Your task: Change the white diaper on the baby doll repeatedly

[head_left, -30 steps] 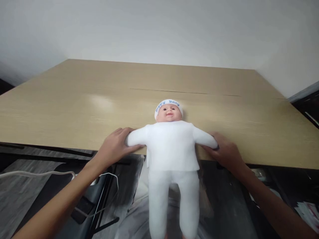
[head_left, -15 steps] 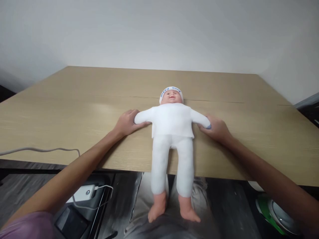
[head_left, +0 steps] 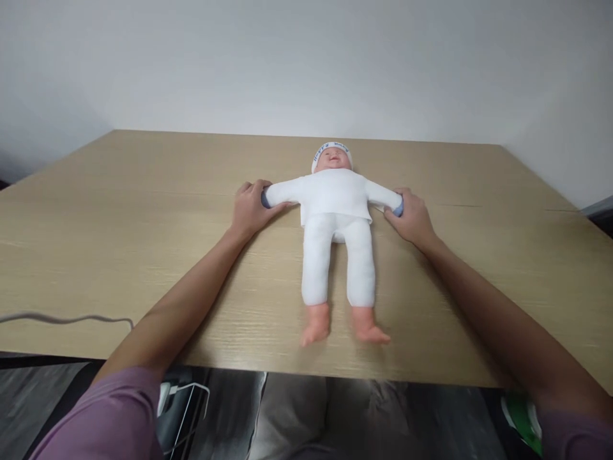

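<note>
Setting: a plain office-type room. Indicators: a wide counter [head_left: 143, 223] in light wood-grain laminate, joined from sections, set against a bare white wall [head_left: 287, 64]; a grey cable [head_left: 62, 318] on its near left edge; a white wired adapter [head_left: 165, 395] underneath.

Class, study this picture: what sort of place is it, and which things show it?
Probably an office or workroom: a wide light-wood desk stands against a bare white wall, and a grey cable lies along its near edge. A white-clothed baby doll lies on it.
</note>
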Demonstrator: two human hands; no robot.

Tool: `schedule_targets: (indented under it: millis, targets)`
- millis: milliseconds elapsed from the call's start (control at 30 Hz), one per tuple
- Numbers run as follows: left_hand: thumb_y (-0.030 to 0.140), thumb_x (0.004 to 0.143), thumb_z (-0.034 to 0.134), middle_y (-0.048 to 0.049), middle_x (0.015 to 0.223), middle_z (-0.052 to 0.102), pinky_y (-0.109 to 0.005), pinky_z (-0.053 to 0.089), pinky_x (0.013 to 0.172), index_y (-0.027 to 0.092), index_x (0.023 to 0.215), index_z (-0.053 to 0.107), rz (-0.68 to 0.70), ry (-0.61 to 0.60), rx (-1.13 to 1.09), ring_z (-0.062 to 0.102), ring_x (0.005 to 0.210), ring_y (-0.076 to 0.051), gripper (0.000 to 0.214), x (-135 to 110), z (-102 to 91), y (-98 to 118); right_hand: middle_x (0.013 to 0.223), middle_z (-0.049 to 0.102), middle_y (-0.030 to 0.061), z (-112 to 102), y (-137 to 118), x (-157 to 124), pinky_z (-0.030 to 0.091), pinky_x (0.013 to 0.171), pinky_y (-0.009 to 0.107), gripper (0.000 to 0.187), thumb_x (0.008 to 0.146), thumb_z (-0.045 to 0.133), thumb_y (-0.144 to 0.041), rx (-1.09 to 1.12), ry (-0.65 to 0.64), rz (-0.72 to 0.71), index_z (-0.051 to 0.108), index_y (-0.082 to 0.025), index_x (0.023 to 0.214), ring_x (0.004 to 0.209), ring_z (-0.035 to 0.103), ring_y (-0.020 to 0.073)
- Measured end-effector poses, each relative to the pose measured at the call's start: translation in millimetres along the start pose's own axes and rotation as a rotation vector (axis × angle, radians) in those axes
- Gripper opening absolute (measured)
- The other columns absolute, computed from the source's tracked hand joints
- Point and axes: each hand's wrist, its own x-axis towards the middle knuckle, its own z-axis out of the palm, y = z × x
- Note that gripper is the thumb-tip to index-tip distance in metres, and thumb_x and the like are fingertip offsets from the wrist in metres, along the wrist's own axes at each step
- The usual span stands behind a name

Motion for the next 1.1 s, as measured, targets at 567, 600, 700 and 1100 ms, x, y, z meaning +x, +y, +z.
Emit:
schedule_targets:
  millis: [567,600,700,1100]
  targets:
    - [0.061,0.103,0.066,-0.0179,0.146,0.070,-0.058,0.040,0.115,0.026,0.146,0.067,-0.135,-0.071,0.041,0.055,0.139,-0.047,0.055,27,17.4,-1,0.142,0.071,0.0228,21,29,23,0.048,0.112,0.064,0.061,0.104,0.059,-0.046,-0.003,0.056,-0.027,0.067,-0.019,0.158,0.129,0.060,0.0450]
    - [0.058,0.102,0.067,-0.0178,0.146,0.070,-0.058,0.041,0.114,0.026,0.146,0.067,-0.134,-0.077,0.031,0.055,0.138,-0.046,0.055,27,16.7,-2,0.142,0.071,0.0224,21,30,22,0.048,0.112,0.064,0.061,0.103,0.059,-0.044,-0.001,0.054,-0.012,0.067,-0.020,0.159,0.129,0.059,0.0445]
    - [0.053,0.099,0.070,-0.0175,0.141,0.072,-0.057,0.043,0.112,0.026,0.145,0.069,-0.135,-0.093,-0.004,0.058,0.132,-0.045,0.054,25,15.2,-3,0.142,0.071,0.0215,21,30,22,0.049,0.112,0.064,0.060,0.102,0.061,-0.041,0.009,0.061,0.019,0.068,-0.021,0.158,0.130,0.059,0.0435]
    - [0.037,0.095,0.061,-0.0133,0.144,0.073,-0.050,0.045,0.116,0.023,0.138,0.069,-0.262,-0.041,-0.211,0.057,0.131,-0.034,0.046,30,14.6,-37,0.137,0.074,0.0234,34,49,28,0.048,0.117,0.062,0.048,0.100,0.052,-0.040,0.069,0.114,0.099,0.068,-0.017,0.139,0.128,0.063,0.0400]
